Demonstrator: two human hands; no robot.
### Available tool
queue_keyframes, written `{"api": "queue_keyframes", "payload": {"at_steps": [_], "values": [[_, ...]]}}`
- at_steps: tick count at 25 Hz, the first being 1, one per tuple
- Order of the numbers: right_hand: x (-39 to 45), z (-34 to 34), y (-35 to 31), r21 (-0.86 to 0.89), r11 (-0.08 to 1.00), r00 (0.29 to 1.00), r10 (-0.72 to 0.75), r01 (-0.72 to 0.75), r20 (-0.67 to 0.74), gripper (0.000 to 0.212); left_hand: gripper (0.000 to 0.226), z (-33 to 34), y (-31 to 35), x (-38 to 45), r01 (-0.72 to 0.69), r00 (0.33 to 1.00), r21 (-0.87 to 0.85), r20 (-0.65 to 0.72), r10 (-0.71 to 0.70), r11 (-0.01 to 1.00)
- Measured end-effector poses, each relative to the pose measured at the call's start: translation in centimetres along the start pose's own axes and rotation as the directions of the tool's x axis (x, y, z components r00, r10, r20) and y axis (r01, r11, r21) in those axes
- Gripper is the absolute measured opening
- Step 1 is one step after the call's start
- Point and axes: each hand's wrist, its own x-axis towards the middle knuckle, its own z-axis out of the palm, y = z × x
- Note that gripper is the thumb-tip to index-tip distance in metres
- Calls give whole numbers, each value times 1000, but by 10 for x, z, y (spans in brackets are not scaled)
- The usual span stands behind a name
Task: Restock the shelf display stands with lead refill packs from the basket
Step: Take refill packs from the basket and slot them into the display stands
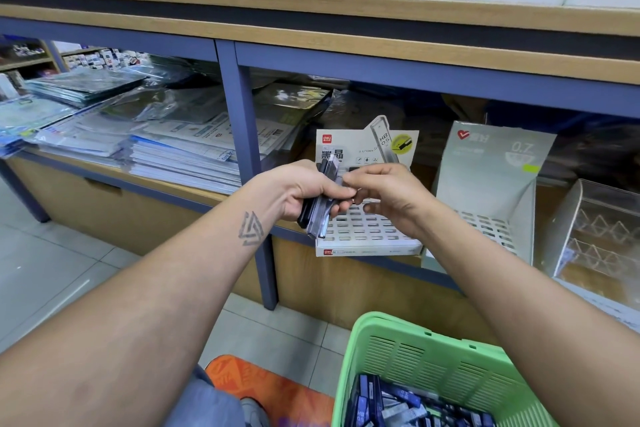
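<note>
My left hand (304, 189) is shut on a bundle of dark lead refill packs (317, 218), held upright in front of the white display stand (367, 239) with rows of slots. My right hand (388, 196) pinches the top of one pack in that bundle, just right of the left hand. The stand's backing card shows an HB 0.5 lead case. A second pale green display stand (485, 184) marked 0.7 sits to its right. The green basket (426, 354) at bottom right holds several more blue and grey refill packs (398, 406).
Stacks of plastic-wrapped paper and folders (166, 146) fill the shelf bay to the left. A clear acrylic organiser (599, 232) stands at the far right. A blue upright post (249, 163) divides the bays. An orange stool (270, 388) shows below me.
</note>
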Motion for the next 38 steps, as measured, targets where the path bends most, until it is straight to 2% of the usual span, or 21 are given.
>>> {"api": "queue_keyframes", "payload": {"at_steps": [4,8,10,14,19,21,24,26,29,31,34,36,38], "values": [[0,-3,-8,-16,999,999,51,-51,10,11,9,11,2,-2,-16,1000,23,-2,16,1000],[7,-14,-6,92,995,978,53,-35,-201,16,14,9,4,-6,28,999,-65,21,-26,997],[9,-21,-3,136,991,967,34,1,-254,12,16,5,3,-9,84,996,-76,20,-83,994],[7,-24,0,163,987,974,26,12,-226,13,26,0,1,-8,133,991,-43,-11,-133,990],[6,-24,11,280,960,976,54,8,-213,16,15,-7,6,-3,78,988,-149,-123,-96,986],[3,-24,17,334,943,984,62,-3,-166,17,15,-11,5,0,54,981,-159,-175,-82,986],[0,-21,23,376,924,994,94,-68,-51,8,12,-12,5,1,16,971,-99,-237,-39,995],[0,-17,22,251,962,994,104,-108,28,3,23,-10,5,0,-31,966,-57,-258,15,998],[2,-11,18,47,994,986,94,-101,137,30,28,-7,5,-1,-49,968,-34,-248,39,998],[2,-6,15,-14,998,985,69,-67,155,35,28,-7,4,0,-49,970,-42,-242,38,998],[3,-8,16,-191,981,996,-15,32,89,43,18,-10,4,4,-29,970,-88,-242,7,996],[6,-10,20,-296,949,993,-120,111,-13,53,8,-12,3,5,26,970,-67,-238,-41,997],[9,-9,24,-404,893,956,-267,198,-122,46,11,-14,1,8,80,967,-56,-239,-91,995]]}}
